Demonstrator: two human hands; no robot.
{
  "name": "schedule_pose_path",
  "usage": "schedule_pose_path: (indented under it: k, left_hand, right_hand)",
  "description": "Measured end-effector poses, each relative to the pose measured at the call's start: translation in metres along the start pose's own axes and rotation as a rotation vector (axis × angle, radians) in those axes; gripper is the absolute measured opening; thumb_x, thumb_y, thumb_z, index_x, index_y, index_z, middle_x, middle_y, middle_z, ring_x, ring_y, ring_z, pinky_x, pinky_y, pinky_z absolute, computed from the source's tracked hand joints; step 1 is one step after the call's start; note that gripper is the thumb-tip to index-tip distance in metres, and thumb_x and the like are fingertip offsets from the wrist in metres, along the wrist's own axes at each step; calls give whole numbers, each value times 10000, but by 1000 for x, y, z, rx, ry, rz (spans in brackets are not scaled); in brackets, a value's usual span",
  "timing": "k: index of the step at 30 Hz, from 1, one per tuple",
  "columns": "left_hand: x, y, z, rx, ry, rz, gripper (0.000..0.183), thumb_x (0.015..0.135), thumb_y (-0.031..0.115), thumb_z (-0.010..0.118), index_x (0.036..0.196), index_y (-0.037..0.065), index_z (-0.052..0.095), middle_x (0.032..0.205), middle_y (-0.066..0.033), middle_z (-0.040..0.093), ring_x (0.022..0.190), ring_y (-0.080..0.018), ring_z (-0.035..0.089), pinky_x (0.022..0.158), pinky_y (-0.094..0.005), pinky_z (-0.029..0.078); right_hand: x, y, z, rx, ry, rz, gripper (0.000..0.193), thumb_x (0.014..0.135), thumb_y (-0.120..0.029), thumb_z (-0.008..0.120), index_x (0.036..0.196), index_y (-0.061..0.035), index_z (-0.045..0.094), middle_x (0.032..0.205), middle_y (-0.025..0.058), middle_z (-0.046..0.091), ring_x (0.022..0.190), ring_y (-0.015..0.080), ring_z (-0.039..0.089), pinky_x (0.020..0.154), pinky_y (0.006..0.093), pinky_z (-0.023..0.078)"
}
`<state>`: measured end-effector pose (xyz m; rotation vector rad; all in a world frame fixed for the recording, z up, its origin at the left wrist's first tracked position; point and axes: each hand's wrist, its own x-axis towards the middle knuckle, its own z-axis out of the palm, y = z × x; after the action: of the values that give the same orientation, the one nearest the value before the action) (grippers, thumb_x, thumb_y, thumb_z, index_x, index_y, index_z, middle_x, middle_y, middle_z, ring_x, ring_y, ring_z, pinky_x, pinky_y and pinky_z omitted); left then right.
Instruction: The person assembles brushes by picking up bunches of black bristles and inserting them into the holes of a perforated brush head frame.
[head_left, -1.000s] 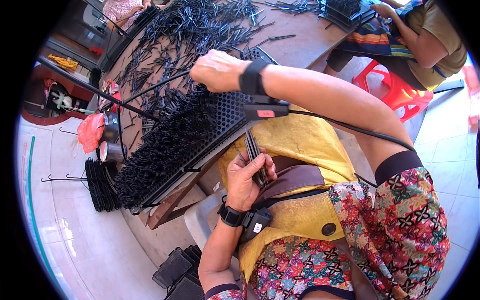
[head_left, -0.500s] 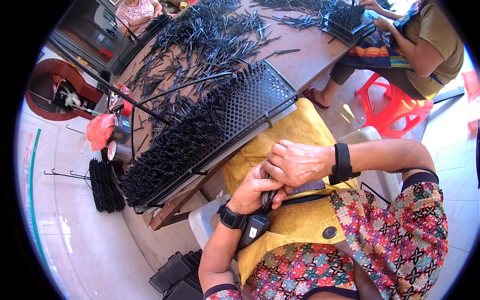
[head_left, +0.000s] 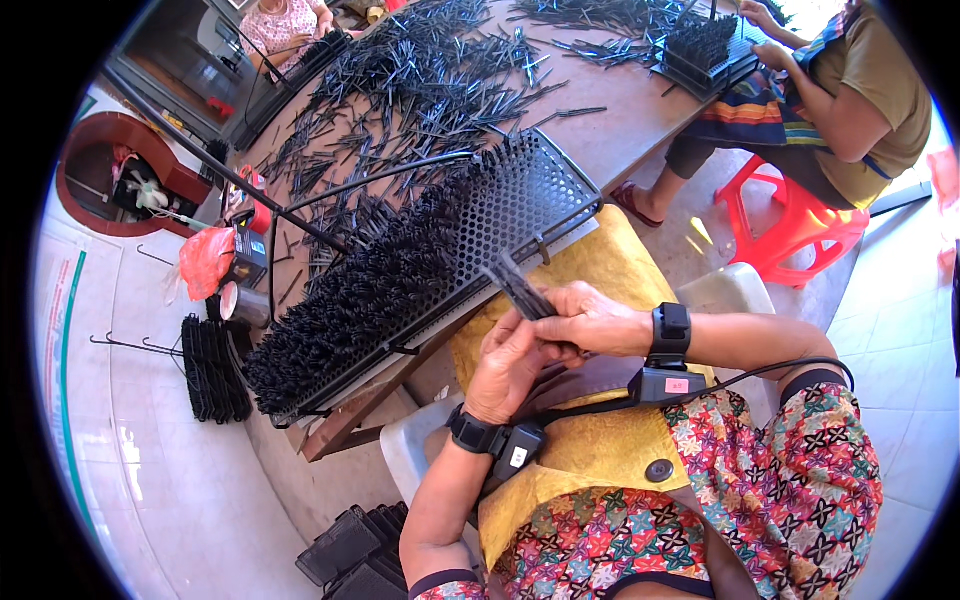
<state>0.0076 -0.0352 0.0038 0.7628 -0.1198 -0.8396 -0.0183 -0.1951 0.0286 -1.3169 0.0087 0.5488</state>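
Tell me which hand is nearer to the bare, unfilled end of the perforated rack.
Right. The right hand sits just below the perforated rack, pinching the black sticks. The left hand is lower, behind it, touching the same bundle.

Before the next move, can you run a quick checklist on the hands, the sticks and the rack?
1. Bundle of black sticks gripped: ok, left hand and right hand both close on it.
2. Open holes in the perforated rack: ok, its right part is unfilled.
3. Rack seated on the table edge: cannot tell, it overhangs toward the lap.
4. Loose sticks in supply: ok, many lie on the table.
5. Number of sticks in the bundle: cannot tell.
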Motion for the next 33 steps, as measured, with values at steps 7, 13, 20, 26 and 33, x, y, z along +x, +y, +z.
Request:
schedule_pose_path:
  k: [7,13,20,26,33]
  left_hand:
    - [-3,-4,-1,-33,146,-14,201,883,101,561,1069,26,570,1007,-99,613,888,-200,595,789,-347,500]
    - [-10,1,-10,-52,214,-26,181,878,97,572,1032,2,567,1009,-150,615,848,-256,615,763,-399,524]
    - [-22,-4,-8,162,120,-139,220,860,113,609,1046,-4,597,886,-122,653,738,-190,627,650,-311,517]
    - [-24,-3,-8,291,150,-137,221,866,110,597,1033,-34,592,881,-137,655,733,-197,633,587,-293,510]
    - [-24,-6,-20,181,262,-51,263,886,108,560,1107,-31,533,948,-138,639,805,-211,635,644,-307,532]
  right_hand:
    - [5,7,4,-173,-111,98,303,860,-277,593,848,25,593,638,119,607,507,176,585,441,281,440]
    - [0,-11,-34,-1031,10,-163,416,769,-314,689,899,70,595,616,144,572,547,215,583,484,370,429]
    - [15,-11,-17,-154,114,-173,195,865,-137,613,930,46,606,699,37,624,602,83,590,520,194,496]
    - [16,-1,-26,-127,202,-97,125,814,-51,629,865,60,609,693,76,615,574,120,600,512,224,503]
    - [24,-60,-42,-89,523,-479,147,799,-22,635,908,74,616,750,107,646,600,127,618,548,235,512]
